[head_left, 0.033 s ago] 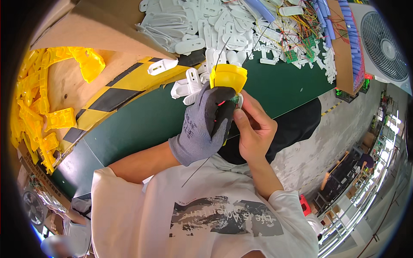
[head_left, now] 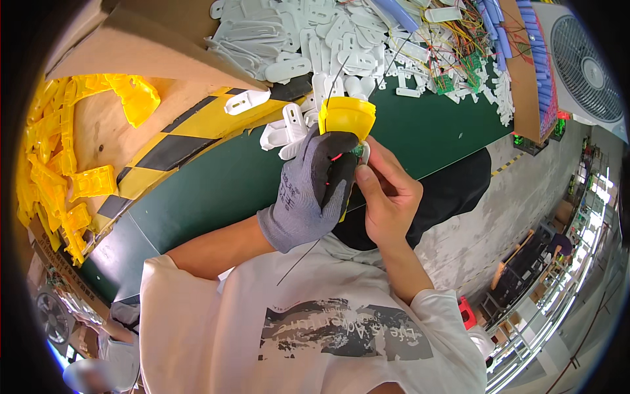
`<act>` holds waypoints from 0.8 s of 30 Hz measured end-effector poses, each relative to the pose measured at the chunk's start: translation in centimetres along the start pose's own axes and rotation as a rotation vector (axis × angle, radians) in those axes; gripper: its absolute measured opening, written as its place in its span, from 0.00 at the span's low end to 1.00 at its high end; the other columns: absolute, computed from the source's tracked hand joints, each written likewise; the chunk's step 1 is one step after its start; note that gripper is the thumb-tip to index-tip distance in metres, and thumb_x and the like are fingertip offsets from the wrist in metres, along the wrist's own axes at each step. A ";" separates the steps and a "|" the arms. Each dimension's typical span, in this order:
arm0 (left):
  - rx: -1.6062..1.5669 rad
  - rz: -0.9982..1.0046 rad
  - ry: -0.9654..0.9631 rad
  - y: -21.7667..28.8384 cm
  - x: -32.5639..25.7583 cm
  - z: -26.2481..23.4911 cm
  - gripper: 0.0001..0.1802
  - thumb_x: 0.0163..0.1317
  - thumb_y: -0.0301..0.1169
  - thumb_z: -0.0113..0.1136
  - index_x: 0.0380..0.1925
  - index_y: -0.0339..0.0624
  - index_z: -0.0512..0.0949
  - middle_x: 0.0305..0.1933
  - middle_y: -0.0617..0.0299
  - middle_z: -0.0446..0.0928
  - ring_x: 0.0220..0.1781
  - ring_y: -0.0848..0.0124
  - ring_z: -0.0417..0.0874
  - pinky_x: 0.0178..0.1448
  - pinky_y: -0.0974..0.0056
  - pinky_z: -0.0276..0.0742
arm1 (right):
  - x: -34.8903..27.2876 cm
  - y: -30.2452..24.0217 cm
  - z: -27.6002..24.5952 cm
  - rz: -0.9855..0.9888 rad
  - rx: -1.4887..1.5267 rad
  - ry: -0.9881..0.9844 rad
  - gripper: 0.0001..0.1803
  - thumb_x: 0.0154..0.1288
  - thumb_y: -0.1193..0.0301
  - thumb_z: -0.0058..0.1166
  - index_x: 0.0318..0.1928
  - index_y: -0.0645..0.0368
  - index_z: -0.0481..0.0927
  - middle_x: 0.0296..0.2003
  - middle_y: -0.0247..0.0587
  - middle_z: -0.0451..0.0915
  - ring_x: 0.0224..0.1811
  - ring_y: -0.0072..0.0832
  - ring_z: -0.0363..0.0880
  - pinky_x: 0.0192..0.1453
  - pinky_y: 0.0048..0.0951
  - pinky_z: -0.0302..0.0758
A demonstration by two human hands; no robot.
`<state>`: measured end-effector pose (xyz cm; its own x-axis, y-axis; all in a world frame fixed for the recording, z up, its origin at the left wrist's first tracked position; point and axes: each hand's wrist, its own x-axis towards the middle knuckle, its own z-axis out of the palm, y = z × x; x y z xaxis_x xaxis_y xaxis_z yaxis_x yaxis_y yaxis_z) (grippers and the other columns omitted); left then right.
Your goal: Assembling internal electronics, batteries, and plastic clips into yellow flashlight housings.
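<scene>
My left hand (head_left: pixel 303 187), in a grey work glove with dark palm coating, grips a yellow plastic housing (head_left: pixel 350 118) over the green table's near edge. The housing's rounded end points away from me, and the glove hides much of its body. A bit of red wire shows by the gloved fingers. My bare right hand (head_left: pixel 388 197) pinches a small whitish piece (head_left: pixel 365 155) between thumb and fingertips, against the housing's right side. Beside that piece sits a small green circuit board (head_left: pixel 357 152), mostly covered by the fingers.
White plastic parts (head_left: pixel 289 39) are heaped at the back, beside wired green boards (head_left: pixel 445 84) and blue tubes (head_left: pixel 395 14). Yellow housings (head_left: pixel 92 180) lie at the left near a cardboard box (head_left: pixel 164 46). A fan (head_left: pixel 586 69) stands far right. Another person (head_left: pixel 118 361) is at lower left.
</scene>
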<state>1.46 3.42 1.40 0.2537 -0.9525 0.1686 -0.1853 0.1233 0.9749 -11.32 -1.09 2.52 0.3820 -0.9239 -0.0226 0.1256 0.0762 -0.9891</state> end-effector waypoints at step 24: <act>-0.267 0.146 0.535 4.5 35.0 4.5 0.37 0.55 0.22 0.65 0.63 0.42 0.57 0.43 0.62 0.73 0.39 0.76 0.75 0.40 0.70 0.73 | 6.6 -2.1 -8.9 -0.132 -0.202 -0.070 0.09 0.58 0.75 0.59 0.40 0.61 0.82 0.35 0.42 0.81 0.34 0.27 0.81 0.38 0.25 0.77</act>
<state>5.26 -30.64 11.00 0.6976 -0.6574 0.2849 -0.0273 0.3730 0.9274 -17.17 -10.69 3.17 0.4380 -0.8920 0.1117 -0.0046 -0.1265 -0.9920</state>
